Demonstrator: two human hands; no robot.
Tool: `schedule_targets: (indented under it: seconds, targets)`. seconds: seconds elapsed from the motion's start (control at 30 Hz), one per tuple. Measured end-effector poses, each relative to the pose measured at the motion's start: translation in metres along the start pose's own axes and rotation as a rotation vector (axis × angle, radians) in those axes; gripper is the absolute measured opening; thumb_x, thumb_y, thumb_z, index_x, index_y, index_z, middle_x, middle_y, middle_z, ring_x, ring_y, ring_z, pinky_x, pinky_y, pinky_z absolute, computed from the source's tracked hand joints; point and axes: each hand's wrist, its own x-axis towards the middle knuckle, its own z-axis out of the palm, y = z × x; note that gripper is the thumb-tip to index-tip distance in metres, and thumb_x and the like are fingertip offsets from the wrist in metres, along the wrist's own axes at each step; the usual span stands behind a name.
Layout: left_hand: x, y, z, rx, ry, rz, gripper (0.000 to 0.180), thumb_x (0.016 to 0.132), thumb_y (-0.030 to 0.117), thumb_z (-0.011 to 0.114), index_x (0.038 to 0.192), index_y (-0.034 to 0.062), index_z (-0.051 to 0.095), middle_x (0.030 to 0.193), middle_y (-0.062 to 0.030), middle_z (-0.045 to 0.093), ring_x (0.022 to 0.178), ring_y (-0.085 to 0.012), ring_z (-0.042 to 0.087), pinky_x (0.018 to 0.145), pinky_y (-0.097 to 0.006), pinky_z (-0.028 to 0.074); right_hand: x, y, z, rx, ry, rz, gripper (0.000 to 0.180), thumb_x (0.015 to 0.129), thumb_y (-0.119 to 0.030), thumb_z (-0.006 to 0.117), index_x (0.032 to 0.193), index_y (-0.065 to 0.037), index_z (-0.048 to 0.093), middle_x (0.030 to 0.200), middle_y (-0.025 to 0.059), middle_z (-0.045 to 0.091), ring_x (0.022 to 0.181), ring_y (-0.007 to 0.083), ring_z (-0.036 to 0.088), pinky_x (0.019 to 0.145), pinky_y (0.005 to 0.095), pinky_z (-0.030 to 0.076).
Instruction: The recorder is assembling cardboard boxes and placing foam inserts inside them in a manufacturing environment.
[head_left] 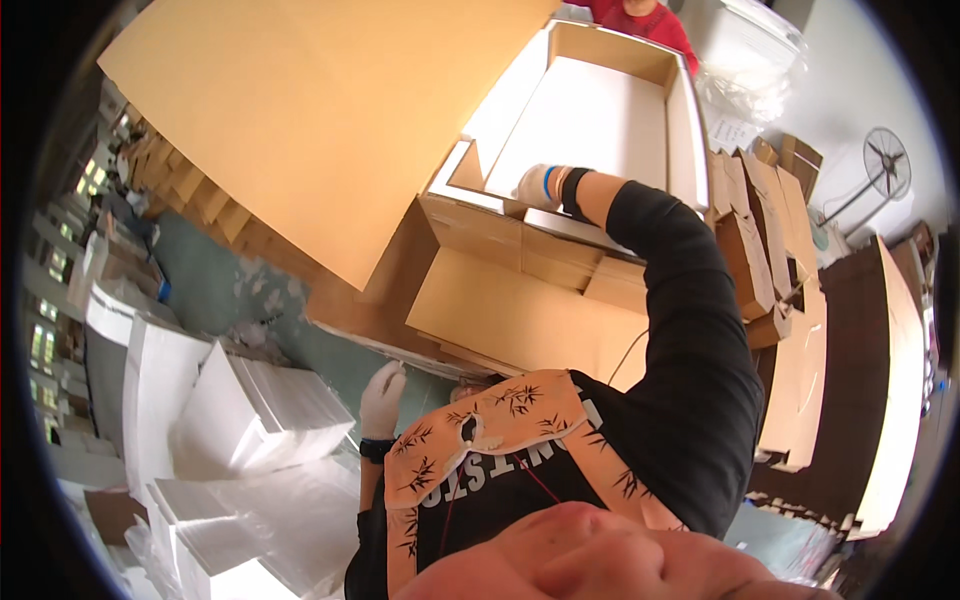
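A large open cardboard box (600, 120) with white inner faces lies ahead of me. My right hand (538, 186), in a white glove with a blue band at the wrist, is closed over the box's near edge; its fingertips are partly hidden. Lower down on the left, my left hand (381, 400), also gloved in white, is held out by my side with its fingers loosely extended. No object shows in it. A big flat brown cardboard sheet (300, 120) stretches out at the upper left, beside the box. Under the box lie more brown cardboard pieces (530, 310).
A co-worker in a red top (660, 25) is at the box's far end. White boxes (260, 410) stand at the lower left. Folded brown cartons (745, 230) and a dark panel (850, 370) are on the right. A standing fan (886, 163) is farther back.
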Motion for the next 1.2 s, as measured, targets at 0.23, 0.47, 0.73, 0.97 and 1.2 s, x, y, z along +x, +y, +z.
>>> schedule_targets:
  seconds: [0.23,0.47,0.73,0.97,1.2]
  targets:
    - [-0.004,-0.039,0.009,0.284,-0.203,-0.158,0.026,0.092,0.027,0.054,0.091,0.0013,0.056,0.082,-0.0088,0.054,0.079,-0.0214,0.05,0.073,-0.033,0.042,-0.293,0.015,0.037,0.506,0.798,0.587,0.052,0.09,-0.031,0.065,0.139,-0.016,0.057,0.126,0.0168,0.066,0.114,0.0329,0.064,0.099,0.0387,0.05]
    - [0.014,-0.052,0.04,0.642,-0.171,0.185,0.027,0.091,0.028,0.056,0.093,0.0013,0.057,0.085,-0.0101,0.055,0.082,-0.0236,0.051,0.076,-0.035,0.042,-0.441,-0.089,0.371,0.689,0.795,1.735,0.036,0.094,-0.036,0.058,0.121,-0.015,0.068,0.115,0.0176,0.07,0.108,0.0361,0.066,0.092,0.0452,0.052]
    - [0.028,-0.039,0.046,0.827,0.029,0.431,0.028,0.09,0.029,0.058,0.095,0.0014,0.057,0.089,-0.0115,0.056,0.085,-0.0262,0.052,0.078,-0.037,0.042,-0.378,-0.206,0.504,1.12,0.349,2.165,0.054,0.086,-0.034,0.064,0.135,-0.015,0.052,0.113,0.0226,0.069,0.104,0.0379,0.068,0.09,0.0482,0.054]
    - [0.029,-0.026,0.044,0.888,0.081,0.509,0.03,0.09,0.03,0.059,0.097,0.0014,0.058,0.093,-0.0128,0.057,0.089,-0.0285,0.053,0.08,-0.039,0.043,-0.402,-0.167,0.507,1.083,0.424,2.2,0.072,0.087,-0.033,0.063,0.152,-0.02,0.033,0.11,0.0241,0.07,0.103,0.0388,0.068,0.088,0.0478,0.054]
    - [0.029,-0.016,0.044,0.934,0.128,0.534,0.032,0.089,0.031,0.061,0.099,0.0014,0.058,0.096,-0.0141,0.057,0.092,-0.0307,0.054,0.083,-0.04,0.043,-0.393,-0.155,0.504,0.926,0.28,2.171,0.051,0.092,-0.025,0.054,0.141,-0.019,0.044,0.116,0.021,0.067,0.102,0.0377,0.069,0.085,0.0495,0.056]
